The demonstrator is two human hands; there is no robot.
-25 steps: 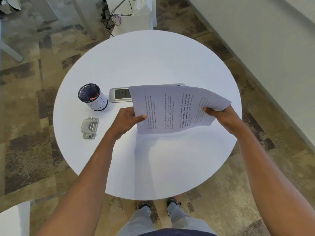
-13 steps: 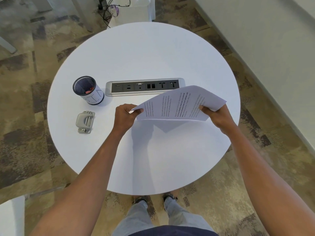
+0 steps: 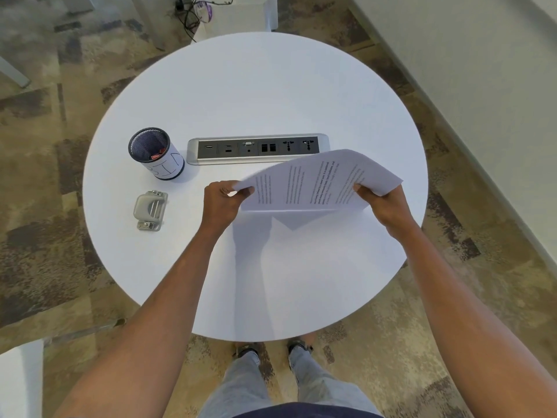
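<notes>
A printed sheet of paper arches above the round white table, its near edge low over the tabletop. My left hand pinches the sheet's left corner between thumb and fingers. My right hand grips its right edge. A grey hole punch lies on the table left of my left hand. A black mesh cup with a white label stands behind the punch.
A silver socket strip is set into the table just beyond the paper. A white wall runs along the right. Cables and a white unit sit on the patterned carpet beyond the table.
The sheet has tipped from steeply raised to lying low and arched over the table, uncovering the socket strip. Both hands kept their hold on it.
</notes>
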